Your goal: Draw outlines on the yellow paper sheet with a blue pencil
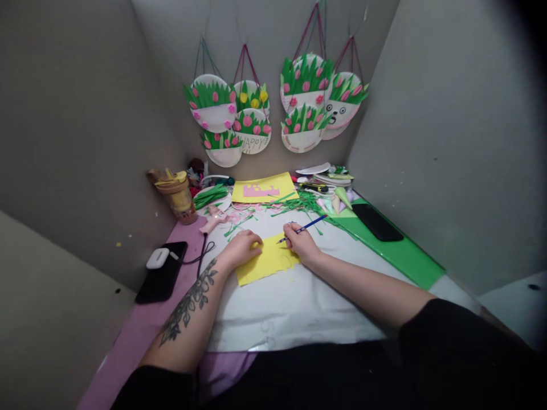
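Note:
A sheet of yellow paper [265, 263] with a ragged lower right edge lies on the white covering of the table. Faint curved lines show near its right side. My left hand [243, 249] rests on the paper's upper left part, fingers bent and a gap between thumb and forefinger. In my right hand [301, 244] is a blue pencil [308, 224], pinched between the fingers. Its tip points down and left, at or just above the yellow paper; contact cannot be made out.
Behind the sheet lie green paper strips [301, 203] and a yellow sheet with pink paper [267, 188]. A pink glue gun [213, 219], a cup [182, 199] and a phone [159, 279] are left; a dark phone [376, 222] is right. Decorated paper plates [213, 117] hang behind.

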Available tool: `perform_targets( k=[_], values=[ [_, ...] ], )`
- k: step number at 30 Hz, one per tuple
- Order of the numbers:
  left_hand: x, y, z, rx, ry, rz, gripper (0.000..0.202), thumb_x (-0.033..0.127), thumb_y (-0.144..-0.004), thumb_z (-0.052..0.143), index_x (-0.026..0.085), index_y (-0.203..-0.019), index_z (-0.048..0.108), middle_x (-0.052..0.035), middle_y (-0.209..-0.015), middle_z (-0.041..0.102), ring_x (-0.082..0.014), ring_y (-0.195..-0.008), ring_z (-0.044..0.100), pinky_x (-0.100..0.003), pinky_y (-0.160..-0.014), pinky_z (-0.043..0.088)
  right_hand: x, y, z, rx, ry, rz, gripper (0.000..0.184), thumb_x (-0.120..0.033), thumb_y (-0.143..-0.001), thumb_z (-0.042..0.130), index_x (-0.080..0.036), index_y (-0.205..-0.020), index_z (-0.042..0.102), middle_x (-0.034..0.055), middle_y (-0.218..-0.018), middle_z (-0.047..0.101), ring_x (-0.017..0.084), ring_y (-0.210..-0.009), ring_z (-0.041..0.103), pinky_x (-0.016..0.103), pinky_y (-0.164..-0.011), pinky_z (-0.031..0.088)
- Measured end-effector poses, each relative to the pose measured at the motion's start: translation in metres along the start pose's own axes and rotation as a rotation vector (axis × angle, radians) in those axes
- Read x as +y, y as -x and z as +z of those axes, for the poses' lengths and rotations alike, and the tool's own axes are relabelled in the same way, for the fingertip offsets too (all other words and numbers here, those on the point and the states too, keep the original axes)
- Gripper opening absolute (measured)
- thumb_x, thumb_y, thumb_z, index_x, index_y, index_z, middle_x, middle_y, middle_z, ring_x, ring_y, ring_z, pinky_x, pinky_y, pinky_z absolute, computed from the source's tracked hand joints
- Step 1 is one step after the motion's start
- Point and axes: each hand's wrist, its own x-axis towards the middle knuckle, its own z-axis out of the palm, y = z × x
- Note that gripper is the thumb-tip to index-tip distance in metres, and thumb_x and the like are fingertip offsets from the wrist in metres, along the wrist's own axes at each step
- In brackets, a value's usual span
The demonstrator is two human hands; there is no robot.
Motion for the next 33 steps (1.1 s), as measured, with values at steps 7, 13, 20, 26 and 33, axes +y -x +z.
perform_targets(
  k=[7,13,20,26,33],
  values=[
    [-0.003,0.007,-0.006,-0.011,0.018,-0.111,0.025,0.030,-0.076,0.064,0.021,-0.099,0.065,-0.0088,-0.099,0.060,-0.0237,-0.097,0.055,-0.033,-0.087,0.043,-0.007,-0.011,0.000,-0.209,-0.029,-0.004,0.040,-0.056,-0.081,0.049,-0.022,-0.061,0.045,-0.0034,-0.047,0.046,0.011,-0.042,0.038,0.025,-0.042,0.029],
    [0.000,0.010,-0.010,-0.022,0.093,-0.172,0.027,0.028,-0.075,0.064,0.021,-0.101,0.063,-0.0064,-0.101,0.060,-0.0223,-0.098,0.054,-0.032,-0.086,0.043,-0.001,-0.014,-0.002,-0.236,-0.134,0.058,0.039,-0.057,-0.086,0.043,-0.022,-0.070,0.047,-0.0060,-0.044,0.041,0.009,-0.039,0.034,0.022,-0.040,0.026],
    [0.006,0.008,-0.015,-0.078,0.141,-0.255,0.026,0.026,-0.075,0.064,0.021,-0.101,0.063,-0.0048,-0.100,0.061,-0.0203,-0.097,0.054,-0.030,-0.085,0.042,0.004,-0.018,-0.002,-0.354,-0.117,0.141,0.036,-0.055,-0.086,0.047,-0.020,-0.077,0.049,-0.0036,-0.055,0.053,0.008,-0.046,0.043,0.021,-0.045,0.031],
    [0.012,0.007,-0.019,-0.108,0.123,-0.325,0.025,0.025,-0.077,0.060,0.021,-0.102,0.062,-0.0050,-0.103,0.060,-0.0206,-0.099,0.053,-0.031,-0.088,0.041,0.002,-0.021,0.003,-0.392,-0.125,0.201,0.033,-0.051,-0.086,0.049,-0.020,-0.095,0.052,0.0006,-0.075,0.060,0.010,-0.059,0.051,0.023,-0.052,0.038],
    [0.014,0.008,-0.021,-0.167,0.099,-0.358,0.025,0.019,-0.080,0.050,0.019,-0.103,0.060,-0.0074,-0.101,0.059,-0.0222,-0.096,0.053,-0.034,-0.084,0.041,0.004,-0.026,0.004,-0.391,-0.163,0.234,0.034,-0.050,-0.084,0.052,-0.020,-0.100,0.052,0.0024,-0.085,0.060,0.010,-0.064,0.052,0.022,-0.054,0.040]
  ],
)
